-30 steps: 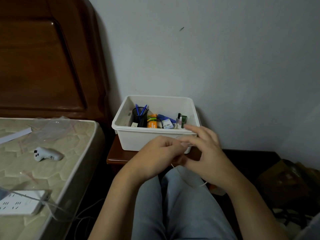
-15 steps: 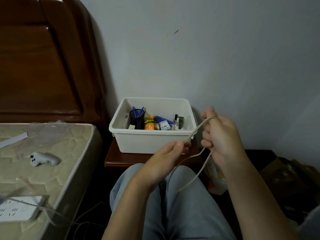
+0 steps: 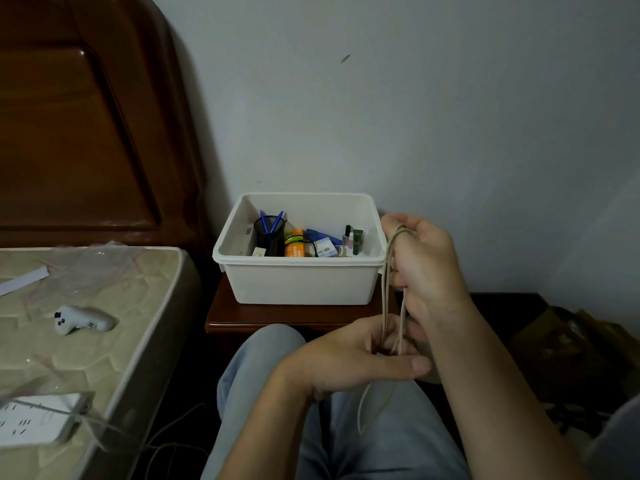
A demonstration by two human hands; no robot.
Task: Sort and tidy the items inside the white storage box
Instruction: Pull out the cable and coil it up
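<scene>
The white storage box (image 3: 301, 280) stands on a dark wooden nightstand (image 3: 277, 315) against the wall. Inside it I see a black pen cup (image 3: 269, 239) with blue pens, an orange packet (image 3: 294, 249), a blue item and small bottles (image 3: 353, 240). A thin beige cord (image 3: 385, 289) is looped round the fingers of my right hand (image 3: 422, 268), held upright just right of the box. Lower down, over my lap, my left hand (image 3: 360, 358) pinches the cord's strands. The loose end hangs over my knee.
A mattress (image 3: 90, 341) at the left carries a small white controller (image 3: 83, 322), a white power strip (image 3: 34, 419) and clear plastic bags. A dark wooden headboard (image 3: 86, 116) rises behind it. Dark clutter lies on the floor at the right.
My right hand rose slightly beside the box with more cord wound on it. My left hand dropped below it and pulled the strands down, so they now run vertically.
</scene>
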